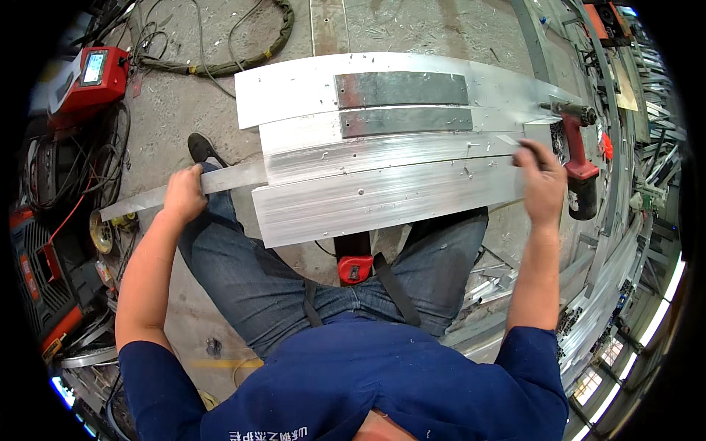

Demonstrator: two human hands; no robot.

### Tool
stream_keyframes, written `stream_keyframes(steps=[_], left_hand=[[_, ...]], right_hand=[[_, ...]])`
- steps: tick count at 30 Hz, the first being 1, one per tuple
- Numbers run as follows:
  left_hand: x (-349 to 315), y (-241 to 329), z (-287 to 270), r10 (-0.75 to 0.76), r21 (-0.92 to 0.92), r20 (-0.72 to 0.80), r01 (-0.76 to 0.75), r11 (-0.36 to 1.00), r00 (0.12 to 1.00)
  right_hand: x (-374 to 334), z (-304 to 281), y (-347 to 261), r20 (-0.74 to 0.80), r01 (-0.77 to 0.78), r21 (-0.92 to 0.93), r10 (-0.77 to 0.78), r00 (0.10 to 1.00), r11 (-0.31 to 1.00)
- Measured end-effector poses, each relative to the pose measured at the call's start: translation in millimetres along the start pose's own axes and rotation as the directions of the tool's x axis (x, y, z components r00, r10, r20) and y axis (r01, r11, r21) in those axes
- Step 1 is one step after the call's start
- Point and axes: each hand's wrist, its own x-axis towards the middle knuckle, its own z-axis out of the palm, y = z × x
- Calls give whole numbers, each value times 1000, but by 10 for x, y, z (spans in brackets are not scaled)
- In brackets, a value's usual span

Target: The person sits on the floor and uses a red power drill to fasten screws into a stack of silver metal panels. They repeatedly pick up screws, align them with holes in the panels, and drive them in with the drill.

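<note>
My left hand [185, 192] is closed around a long, narrow metal strip [239, 176]. The strip's right end meets the left edge of the stacked plates, and whether it runs under them I cannot tell. My right hand [541, 180] is closed, its thumb and fingertips pinched near the right end of the plates; a small pale sliver shows by the fingers, too blurred to name. Long silver metal plates [382, 195] lie side by side in front of me, above my legs. Two shorter dark grey metal pieces [401, 90] rest on the far plates.
A red cordless drill [576, 147] lies beyond my right hand. A red tape measure [355, 270] sits between my legs. Left stand a red machine with a screen [92, 77], cables [213, 70] and a dark tool case [44, 272]. Metal bars [596, 309] lie at right.
</note>
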Motion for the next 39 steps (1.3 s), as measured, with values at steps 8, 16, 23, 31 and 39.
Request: stream_keyframes(steps=[8, 16, 23, 31, 39], left_hand=[[29, -5, 38, 3, -18, -5, -4, 1000, 1000], [7, -47, 55, 35, -21, -30, -36, 999, 999], [33, -93, 116, 51, -8, -38, -52, 999, 998], [39, -99, 125, 56, 1, -36, -56, 998, 998], [42, -48, 63, 35, -7, -1, -35, 999, 999]], right_hand=[[-109, 1455, -655, 482, 489, -302, -311, 819, 818], [-142, 1651, -698, 482, 324, -154, -215, 850, 934], [-205, 1833, -700, 504, 162, 18, -148, 851, 987], [-190, 1874, -615, 518, 240, -31, -190, 834, 970], [-125, 1935, -732, 566, 78, -78, -21, 824, 994]])
